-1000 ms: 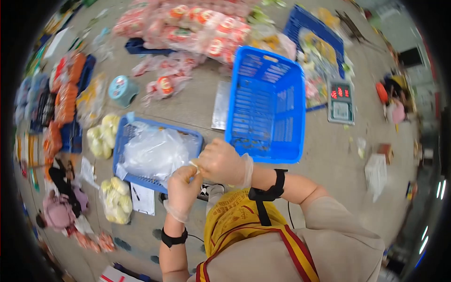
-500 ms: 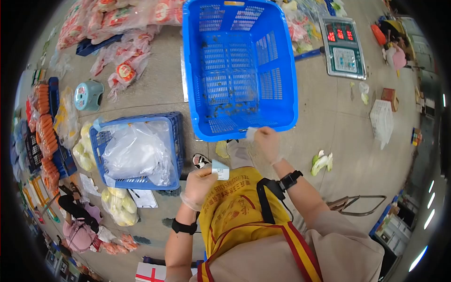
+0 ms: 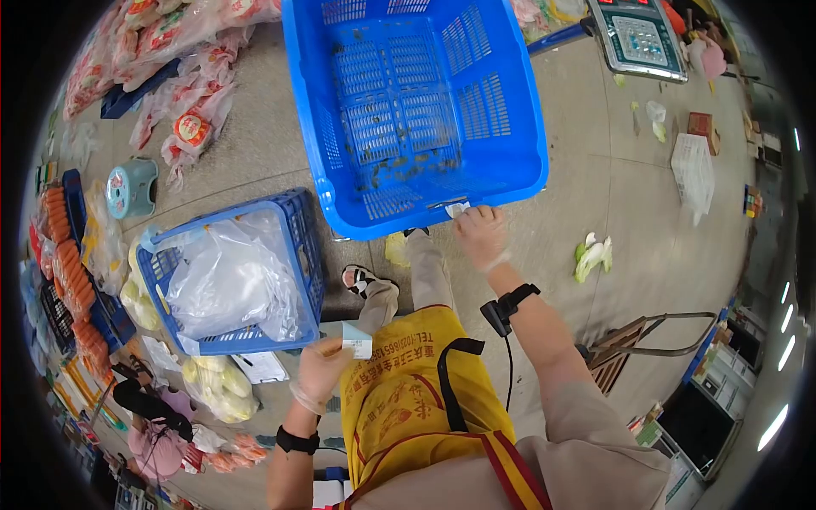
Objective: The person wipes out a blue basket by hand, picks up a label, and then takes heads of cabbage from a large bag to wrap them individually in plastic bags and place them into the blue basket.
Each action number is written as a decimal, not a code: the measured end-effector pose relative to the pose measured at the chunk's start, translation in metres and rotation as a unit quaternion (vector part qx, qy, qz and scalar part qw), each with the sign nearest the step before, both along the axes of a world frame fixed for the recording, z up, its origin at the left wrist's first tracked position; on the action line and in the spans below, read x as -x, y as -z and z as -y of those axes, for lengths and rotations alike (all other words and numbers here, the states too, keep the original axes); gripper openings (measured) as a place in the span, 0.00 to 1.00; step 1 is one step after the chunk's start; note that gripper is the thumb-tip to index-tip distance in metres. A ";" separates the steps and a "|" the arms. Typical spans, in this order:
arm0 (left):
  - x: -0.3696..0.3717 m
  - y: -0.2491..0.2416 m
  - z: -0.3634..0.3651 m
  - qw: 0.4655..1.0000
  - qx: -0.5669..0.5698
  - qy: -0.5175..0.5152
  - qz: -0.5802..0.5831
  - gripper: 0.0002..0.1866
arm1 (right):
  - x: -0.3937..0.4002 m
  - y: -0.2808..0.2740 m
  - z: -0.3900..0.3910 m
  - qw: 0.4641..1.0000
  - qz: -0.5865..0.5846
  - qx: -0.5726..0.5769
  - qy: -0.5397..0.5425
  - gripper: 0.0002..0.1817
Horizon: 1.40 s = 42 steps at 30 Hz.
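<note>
My right hand (image 3: pixel 482 238), in a thin clear glove, is at the near rim of a large blue crate (image 3: pixel 399 223). Its fingers press on a small white label (image 3: pixel 457 208) at that rim. Dark bits lie scattered over the crate's slotted bottom. Lower down, my left hand (image 3: pixel 321 367), also gloved, pinches a pale label (image 3: pixel 357 342) with small print in front of my yellow apron (image 3: pixel 416 374).
A smaller blue basket (image 3: pixel 246 344) with clear plastic bags stands at the left, near a teal stool (image 3: pixel 132 189). A scale (image 3: pixel 639 38) is at the upper right. Leaves (image 3: pixel 592 257) lie on the floor. A person crouches at lower left.
My right hand has brought its label against the crate's near rim. My left hand, still with its label, is lower and further left. The view has shifted, and the crate looks closer.
</note>
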<state>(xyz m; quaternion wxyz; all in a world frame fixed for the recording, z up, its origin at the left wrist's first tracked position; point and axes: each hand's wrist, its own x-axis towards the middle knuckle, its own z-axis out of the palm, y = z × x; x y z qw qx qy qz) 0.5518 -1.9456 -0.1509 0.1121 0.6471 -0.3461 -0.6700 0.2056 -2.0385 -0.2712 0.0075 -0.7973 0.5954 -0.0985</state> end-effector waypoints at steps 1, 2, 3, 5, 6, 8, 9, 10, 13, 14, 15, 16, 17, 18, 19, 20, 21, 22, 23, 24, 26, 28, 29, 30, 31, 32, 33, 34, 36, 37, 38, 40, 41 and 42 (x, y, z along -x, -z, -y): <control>-0.002 0.002 -0.003 1.000 0.000 0.001 0.000 0.09 | -0.002 0.003 -0.003 1.000 0.000 0.000 0.001 0.05; -0.004 0.004 -0.005 1.000 -0.006 -0.028 -0.012 0.09 | -0.005 0.004 -0.005 1.000 0.007 0.000 0.006 0.06; -0.006 0.005 -0.005 0.998 -0.013 -0.059 -0.024 0.09 | -0.007 0.006 -0.006 1.000 0.013 0.001 0.011 0.06; -0.009 0.002 -0.004 0.996 -0.036 -0.077 -0.029 0.09 | -0.011 0.007 -0.009 0.999 0.013 -0.013 0.031 0.07; -0.010 0.000 -0.003 0.993 -0.058 -0.099 -0.035 0.08 | -0.013 0.007 -0.008 0.998 0.012 -0.025 0.048 0.09; -0.011 0.001 -0.005 0.993 -0.047 -0.100 -0.034 0.08 | -0.012 -0.003 -0.014 0.998 0.021 -0.049 0.031 0.15; -0.012 0.001 -0.005 0.994 -0.038 -0.100 -0.033 0.08 | -0.011 -0.009 -0.017 0.997 0.029 -0.074 0.014 0.20; -0.012 -0.001 -0.005 0.993 -0.036 -0.104 -0.034 0.08 | -0.010 -0.012 -0.019 0.997 0.028 -0.073 0.011 0.20; -0.013 -0.003 -0.004 0.995 -0.021 -0.092 -0.027 0.08 | -0.012 -0.020 -0.020 0.993 0.005 -0.117 0.002 0.36; -0.014 0.000 -0.006 0.997 0.008 -0.071 -0.014 0.08 | -0.016 -0.027 -0.018 0.981 -0.033 -0.183 0.056 0.40; -0.015 0.001 -0.008 0.998 0.036 -0.048 -0.002 0.08 | -0.019 -0.031 -0.017 0.960 -0.072 -0.248 0.109 0.44; -0.015 0.001 -0.009 0.998 0.036 -0.050 -0.003 0.08 | -0.014 -0.024 -0.020 0.960 -0.073 -0.248 0.108 0.44; -0.014 0.002 -0.010 0.996 0.024 -0.085 -0.013 0.07 | -0.004 -0.011 -0.025 0.958 -0.025 -0.218 0.187 0.46; -0.014 0.002 -0.011 0.992 0.013 -0.121 -0.022 0.07 | 0.006 0.002 -0.029 0.946 0.024 -0.186 0.264 0.48; -0.015 0.002 -0.012 0.992 0.014 -0.125 -0.021 0.07 | 0.018 0.013 -0.032 0.947 0.024 -0.186 0.260 0.48; -0.017 0.003 -0.011 0.989 -0.010 -0.146 -0.004 0.07 | 0.030 0.022 -0.035 0.946 0.129 -0.103 0.279 0.46; -0.019 0.004 -0.011 0.985 -0.034 -0.166 0.013 0.07 | 0.035 0.020 -0.033 0.927 0.233 -0.019 0.293 0.45; -0.024 0.009 -0.011 0.985 -0.033 -0.168 0.013 0.07 | 0.039 0.019 -0.031 0.928 0.233 -0.018 0.291 0.45; -0.032 0.016 -0.013 0.981 -0.039 -0.191 0.001 0.07 | 0.037 0.010 -0.025 0.923 0.245 -0.037 0.294 0.43; -0.037 0.022 -0.014 0.976 -0.046 -0.215 -0.009 0.08 | 0.035 -0.001 -0.019 0.918 0.258 -0.056 0.296 0.40; -0.045 0.035 -0.016 0.970 -0.035 -0.239 -0.010 0.08 | 0.033 -0.025 -0.001 0.930 0.259 -0.066 0.251 0.38; -0.057 0.041 -0.016 0.961 -0.023 -0.276 0.006 0.09 | 0.026 -0.054 0.021 0.940 0.260 -0.089 0.200 0.33; -0.060 0.042 -0.014 0.949 -0.026 -0.314 0.005 0.09 | 0.024 -0.071 0.032 0.941 0.260 -0.105 0.188 0.30; -0.068 0.045 -0.015 0.936 -0.028 -0.351 0.003 0.08 | 0.021 -0.086 0.039 0.942 0.260 -0.107 0.182 0.29; -0.080 0.052 -0.022 0.929 -0.027 -0.368 0.015 0.08 | 0.023 -0.099 0.044 0.944 0.257 -0.108 0.179 0.29; -0.091 0.061 -0.029 0.927 -0.037 -0.373 0.020 0.09 | 0.035 -0.105 0.046 0.961 0.207 -0.100 0.154 0.28; -0.100 0.072 -0.036 0.925 -0.047 -0.377 0.022 0.09 | 0.051 -0.114 0.047 0.975 0.153 -0.089 0.131 0.27; -0.109 0.087 -0.047 0.920 -0.048 -0.388 0.025 0.09 | 0.061 -0.134 0.052 0.965 0.154 -0.153 0.148 0.25; -0.130 0.113 -0.068 0.879 -0.086 -0.454 0.117 0.12 | 0.112 -0.151 0.047 0.938 0.112 -0.270 0.188 0.22; -0.143 0.116 -0.072 0.869 -0.126 -0.471 0.084 0.10 | 0.155 -0.152 0.041 0.921 0.073 -0.322 0.208 0.21; -0.153 0.118 -0.077 0.862 -0.127 -0.483 0.085 0.10 | 0.181 -0.171 0.040 0.913 -0.014 -0.349 0.209 0.20; -0.169 0.121 -0.096 0.843 -0.132 -0.517 0.077 0.07 | 0.234 -0.203 0.035 0.925 -0.040 -0.308 0.219 0.21; -0.181 0.136 -0.116 0.840 -0.141 -0.514 0.101 0.07 | 0.255 -0.218 0.041 0.889 0.008 -0.334 0.312 0.21; -0.190 0.145 -0.133 0.832 -0.141 -0.527 0.104 0.07 | 0.284 -0.230 0.042 0.896 0.009 -0.316 0.311 0.21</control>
